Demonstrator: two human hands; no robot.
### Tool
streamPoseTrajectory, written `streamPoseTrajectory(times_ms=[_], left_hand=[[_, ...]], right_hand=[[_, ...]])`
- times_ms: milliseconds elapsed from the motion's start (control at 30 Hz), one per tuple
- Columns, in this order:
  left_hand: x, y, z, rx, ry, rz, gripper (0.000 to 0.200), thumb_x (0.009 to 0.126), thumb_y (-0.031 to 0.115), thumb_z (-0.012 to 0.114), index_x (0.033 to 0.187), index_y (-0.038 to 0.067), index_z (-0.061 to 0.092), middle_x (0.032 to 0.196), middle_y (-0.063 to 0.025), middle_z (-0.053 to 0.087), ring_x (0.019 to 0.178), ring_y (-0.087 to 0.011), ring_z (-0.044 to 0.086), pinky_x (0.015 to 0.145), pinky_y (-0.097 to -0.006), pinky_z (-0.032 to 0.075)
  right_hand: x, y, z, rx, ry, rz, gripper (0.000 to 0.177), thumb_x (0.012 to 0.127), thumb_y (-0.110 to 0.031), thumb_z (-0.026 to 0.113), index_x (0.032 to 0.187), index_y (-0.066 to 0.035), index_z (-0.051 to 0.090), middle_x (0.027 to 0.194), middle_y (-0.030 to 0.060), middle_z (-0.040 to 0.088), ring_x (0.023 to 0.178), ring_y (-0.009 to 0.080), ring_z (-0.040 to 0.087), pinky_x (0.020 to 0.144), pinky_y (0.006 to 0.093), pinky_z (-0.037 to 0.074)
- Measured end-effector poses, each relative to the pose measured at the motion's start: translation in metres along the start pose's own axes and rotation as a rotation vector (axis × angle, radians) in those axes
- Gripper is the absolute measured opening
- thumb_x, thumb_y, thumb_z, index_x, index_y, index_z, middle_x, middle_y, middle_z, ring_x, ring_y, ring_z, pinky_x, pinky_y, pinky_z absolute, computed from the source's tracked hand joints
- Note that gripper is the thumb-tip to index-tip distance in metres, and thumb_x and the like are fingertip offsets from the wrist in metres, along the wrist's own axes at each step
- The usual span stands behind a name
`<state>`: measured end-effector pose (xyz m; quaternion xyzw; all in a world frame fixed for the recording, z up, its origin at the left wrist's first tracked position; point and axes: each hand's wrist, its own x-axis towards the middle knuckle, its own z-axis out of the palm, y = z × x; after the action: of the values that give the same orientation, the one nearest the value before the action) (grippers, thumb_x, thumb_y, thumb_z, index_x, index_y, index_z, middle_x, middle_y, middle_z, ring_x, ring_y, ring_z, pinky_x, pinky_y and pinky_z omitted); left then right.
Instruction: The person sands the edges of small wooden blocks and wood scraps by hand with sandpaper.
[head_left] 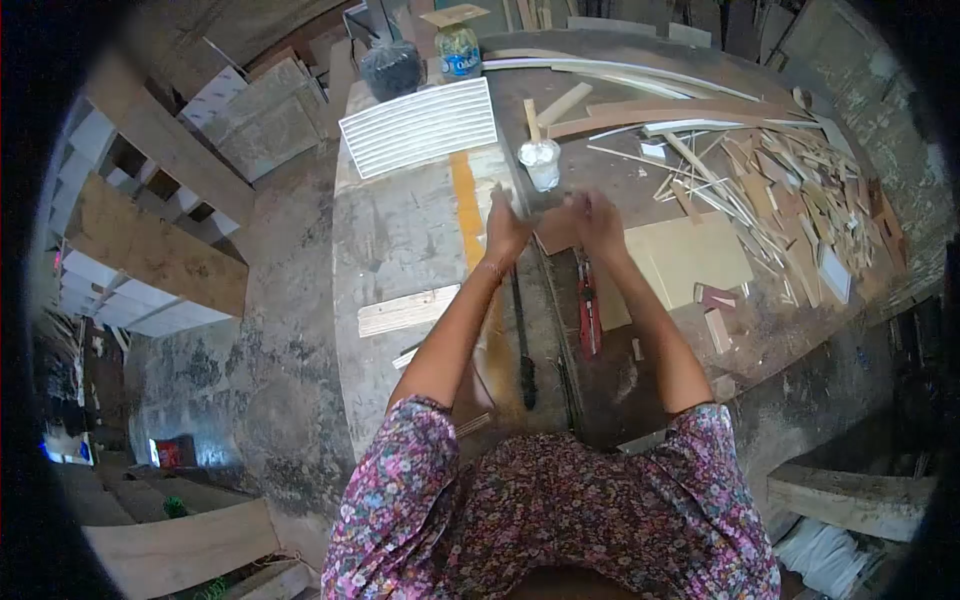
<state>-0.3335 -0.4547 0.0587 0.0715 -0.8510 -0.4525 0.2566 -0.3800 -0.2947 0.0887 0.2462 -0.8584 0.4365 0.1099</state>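
Note:
Over the middle of the workbench (pixel 400 235), my left hand (pixel 508 232) is raised with its fingers stretched out. Facing it is my right hand (pixel 598 222), whose fingers are smeared by motion. A brown flat piece (pixel 556 230) shows between the two hands; I cannot tell whether either hand holds it. Just beyond them stands a white cup (pixel 541 165) with white paste and a wooden stick (pixel 532 118) in it. Below my right hand lies a red-handled tool (pixel 589 315). A thin black rod with a thick dark end (pixel 527 380) lies nearer my body.
A white slatted panel (pixel 420 127) rests at the back left, before a dark bag (pixel 391 70) and a jar (pixel 459 50). Wood offcuts and strips (pixel 790 190) cover the right side. A tan board (pixel 685 258) lies beside my right forearm, a pale slat (pixel 408 311) at left.

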Motion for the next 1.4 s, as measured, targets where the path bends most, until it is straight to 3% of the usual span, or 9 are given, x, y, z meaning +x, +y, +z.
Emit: streamPoseTrajectory(times_ms=[133, 267, 367, 467, 667, 867, 967, 1167, 1400], left_hand=[[0.037, 0.012, 0.029, -0.178, -0.05, -0.064, 0.077, 0.061, 0.018, 0.077, 0.121, -0.006, 0.035, 0.119, -0.0253, 0.043, 0.109, -0.0386, 0.045, 0.091, -0.0369, 0.038], [0.063, -0.023, 0.078, -0.285, 0.133, -0.098, 0.105, 0.057, 0.019, 0.079, 0.132, -0.008, 0.011, 0.126, -0.0267, 0.038, 0.116, -0.036, 0.04, 0.096, -0.0359, 0.034], [0.069, -0.016, 0.085, -0.339, 0.146, -0.169, 0.108, 0.059, 0.02, 0.078, 0.133, -0.01, 0.004, 0.125, -0.0298, 0.037, 0.115, -0.0388, 0.04, 0.095, -0.0365, 0.034], [0.072, -0.005, 0.084, -0.289, 0.247, -0.229, 0.101, 0.063, 0.021, 0.076, 0.132, -0.01, 0.008, 0.121, -0.0318, 0.039, 0.113, -0.0405, 0.041, 0.094, -0.037, 0.035], [0.066, -0.016, 0.054, -0.065, 0.33, -0.004, 0.092, 0.065, 0.026, 0.076, 0.129, -0.008, 0.019, 0.107, -0.0284, 0.051, 0.097, -0.0367, 0.054, 0.081, -0.0383, 0.044], [0.059, -0.026, 0.025, 0.132, 0.278, 0.112, 0.094, 0.062, 0.019, 0.078, 0.13, -0.005, 0.018, 0.106, -0.0243, 0.054, 0.094, -0.0346, 0.057, 0.077, -0.0362, 0.048], [0.05, -0.013, 0.009, 0.055, 0.075, 0.021, 0.095, 0.062, 0.014, 0.076, 0.132, -0.006, 0.015, 0.119, -0.0274, 0.044, 0.106, -0.0392, 0.049, 0.085, -0.039, 0.044], [0.045, -0.032, 0.009, 0.129, 0.146, 0.068, 0.1, 0.059, 0.014, 0.078, 0.133, -0.003, 0.013, 0.109, -0.0228, 0.052, 0.095, -0.0362, 0.055, 0.078, -0.0376, 0.047], [0.044, -0.037, 0.005, 0.127, 0.126, -0.113, 0.098, 0.06, 0.013, 0.078, 0.131, -0.005, 0.013, 0.106, -0.0282, 0.053, 0.088, -0.0402, 0.058, 0.072, -0.0406, 0.049]], right_hand=[[0.038, 0.029, 0.008, 0.128, 0.068, 0.104, 0.038, 0.086, -0.037, 0.049, 0.096, 0.0, 0.052, 0.089, 0.0207, 0.057, 0.088, 0.0372, 0.054, 0.077, 0.0449, 0.042], [0.067, 0.052, 0.017, 0.059, -0.004, 0.19, 0.042, 0.088, -0.039, 0.046, 0.102, 0.0, 0.051, 0.1, 0.024, 0.055, 0.097, 0.0376, 0.052, 0.084, 0.044, 0.04], [0.076, 0.068, 0.044, 0.325, 0.086, 0.079, 0.047, 0.09, -0.04, 0.043, 0.112, 0.001, 0.048, 0.109, 0.0263, 0.052, 0.106, 0.0374, 0.048, 0.09, 0.0427, 0.037], [0.076, 0.073, 0.064, 0.37, 0.061, 0.066, 0.046, 0.092, -0.038, 0.041, 0.114, 0.002, 0.049, 0.101, 0.0139, 0.058, 0.094, 0.0211, 0.055, 0.085, 0.0332, 0.042], [0.088, 0.033, 0.057, 0.434, 0.058, 0.095, 0.035, 0.088, -0.033, 0.052, 0.1, 0.0, 0.053, 0.08, 0.0081, 0.057, 0.079, 0.0151, 0.056, 0.067, 0.031, 0.044], [0.108, 0.001, 0.056, -0.06, 0.004, 0.1, 0.042, 0.082, -0.032, 0.06, 0.109, -0.001, 0.052, 0.074, 0.0109, 0.06, 0.068, 0.0203, 0.059, 0.061, 0.0327, 0.045], [0.103, -0.007, 0.061, 0.065, 0.01, 0.041, 0.057, 0.08, -0.052, 0.053, 0.098, 0.002, 0.056, 0.081, 0.0239, 0.061, 0.074, 0.039, 0.06, 0.063, 0.0423, 0.046], [0.095, -0.012, 0.058, 0.124, -0.167, 0.154, 0.039, 0.078, -0.044, 0.058, 0.084, -0.006, 0.065, 0.079, 0.018, 0.063, 0.074, 0.0346, 0.061, 0.065, 0.0417, 0.047], [0.078, -0.019, 0.055, 0.193, -0.21, -0.173, 0.031, 0.081, -0.035, 0.058, 0.086, -0.006, 0.066, 0.078, 0.0163, 0.063, 0.073, 0.0324, 0.062, 0.064, 0.0386, 0.047]])
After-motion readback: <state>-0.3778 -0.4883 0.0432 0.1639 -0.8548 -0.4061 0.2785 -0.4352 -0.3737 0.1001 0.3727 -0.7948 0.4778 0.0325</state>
